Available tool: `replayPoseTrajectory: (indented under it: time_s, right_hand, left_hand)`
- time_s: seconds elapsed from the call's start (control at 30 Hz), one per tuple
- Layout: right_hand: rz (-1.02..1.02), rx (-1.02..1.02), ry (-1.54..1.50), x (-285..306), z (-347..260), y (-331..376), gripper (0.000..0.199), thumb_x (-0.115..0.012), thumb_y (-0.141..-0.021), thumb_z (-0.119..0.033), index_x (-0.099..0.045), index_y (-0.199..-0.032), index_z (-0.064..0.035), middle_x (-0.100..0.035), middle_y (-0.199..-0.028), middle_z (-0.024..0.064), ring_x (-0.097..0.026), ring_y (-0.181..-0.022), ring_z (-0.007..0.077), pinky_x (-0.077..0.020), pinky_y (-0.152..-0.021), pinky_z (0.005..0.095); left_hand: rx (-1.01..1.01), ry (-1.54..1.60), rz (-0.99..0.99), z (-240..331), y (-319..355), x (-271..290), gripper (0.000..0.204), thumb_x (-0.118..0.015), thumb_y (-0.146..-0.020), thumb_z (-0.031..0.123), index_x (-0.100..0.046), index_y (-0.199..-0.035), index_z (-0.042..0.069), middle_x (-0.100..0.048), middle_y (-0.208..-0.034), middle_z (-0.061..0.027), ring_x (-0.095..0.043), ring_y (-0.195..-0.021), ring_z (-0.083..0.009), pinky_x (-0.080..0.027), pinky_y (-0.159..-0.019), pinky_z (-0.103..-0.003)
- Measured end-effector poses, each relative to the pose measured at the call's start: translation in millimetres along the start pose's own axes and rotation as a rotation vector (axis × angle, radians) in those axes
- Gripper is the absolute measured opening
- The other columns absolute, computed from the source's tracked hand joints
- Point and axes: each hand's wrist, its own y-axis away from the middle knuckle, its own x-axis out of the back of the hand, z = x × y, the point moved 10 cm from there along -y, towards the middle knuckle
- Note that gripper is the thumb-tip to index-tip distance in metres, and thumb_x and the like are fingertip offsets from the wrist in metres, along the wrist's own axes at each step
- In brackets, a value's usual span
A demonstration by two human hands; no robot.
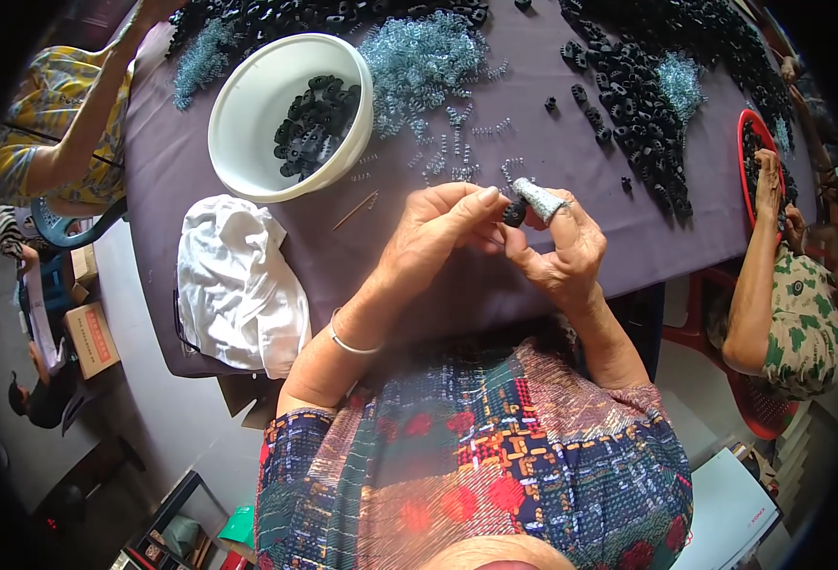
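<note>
My left hand (433,228) and my right hand (566,252) meet over the near part of the table. A small black plastic part (514,212) is held between the thumb and forefinger of my right hand. Grey tape-like wrapping (540,199) covers that forefinger. My left fingers are pinched together right beside the part; what they hold, if anything, is too small to make out. Just beyond my hands lie several loose metal coil springs (457,142), with a big heap of springs (419,66) behind them.
A white bowl (224,142) of black parts stands left, near a white cloth (238,285) and a thin brown stick (355,210). Black parts (628,114) and another spring pile (680,84) spread right. People sit on both sides, one by a red tray (746,171).
</note>
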Motion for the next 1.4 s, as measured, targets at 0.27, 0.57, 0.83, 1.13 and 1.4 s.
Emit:
replayPoseTrajectory:
  time_s: [0.27,0.57,0.83,1.13,1.4]
  right_hand:
    - [-0.096,0.080,-0.091,-4,-7,0,0.042,-0.073,-0.065,-0.002,-0.061,-0.105,0.0058,-0.061,-0.091,0.0144,-0.062,-0.078,0.0289,-0.0532,-0.065,0.0351]
    - [0.088,-0.191,0.038,37,44,-3,0.024,-0.064,-0.075,0.006,-0.064,-0.099,0.0064,-0.061,-0.094,0.0152,-0.063,-0.077,0.0254,-0.0522,-0.067,0.0330]
    - [0.091,-0.096,0.318,55,56,-4,0.022,-0.067,-0.072,0.003,-0.063,-0.093,0.0046,-0.059,-0.090,0.0147,-0.060,-0.081,0.0291,-0.0513,-0.070,0.0358]
    - [-0.053,-0.017,0.608,39,85,-34,0.027,-0.071,-0.071,-0.007,-0.062,-0.096,0.0004,-0.058,-0.104,0.0109,-0.056,-0.093,0.0270,-0.0488,-0.080,0.0363]
    - [-0.096,0.064,0.521,28,78,-30,0.027,-0.071,-0.068,-0.003,-0.060,-0.092,0.0004,-0.057,-0.100,0.0119,-0.056,-0.092,0.0293,-0.0486,-0.080,0.0374]
  left_hand:
    - [0.008,-0.085,-0.120,-2,3,-12,0.019,-0.068,-0.088,0.015,-0.065,-0.096,-0.002,-0.067,-0.081,-0.0052,-0.062,-0.072,-0.0098,-0.051,-0.067,-0.022]
    - [-0.732,-0.891,0.178,78,35,-28,0.016,-0.070,-0.076,-0.003,-0.068,-0.092,0.000,-0.068,-0.087,-0.0087,-0.064,-0.080,-0.0148,-0.051,-0.072,-0.027]
    - [-1.037,-1.206,0.836,152,90,1,0.017,-0.072,-0.079,0.001,-0.067,-0.095,0.002,-0.068,-0.090,-0.0097,-0.065,-0.083,-0.0202,-0.052,-0.075,-0.031]
    - [-0.750,-1.365,0.938,158,67,56,0.020,-0.074,-0.078,0.009,-0.069,-0.097,0.005,-0.068,-0.088,-0.0084,-0.062,-0.085,-0.0232,-0.048,-0.079,-0.035]
    - [-1.144,-1.398,0.799,148,86,-14,0.018,-0.072,-0.073,-0.001,-0.067,-0.089,0.004,-0.065,-0.095,-0.0106,-0.059,-0.092,-0.0277,-0.046,-0.083,-0.039]
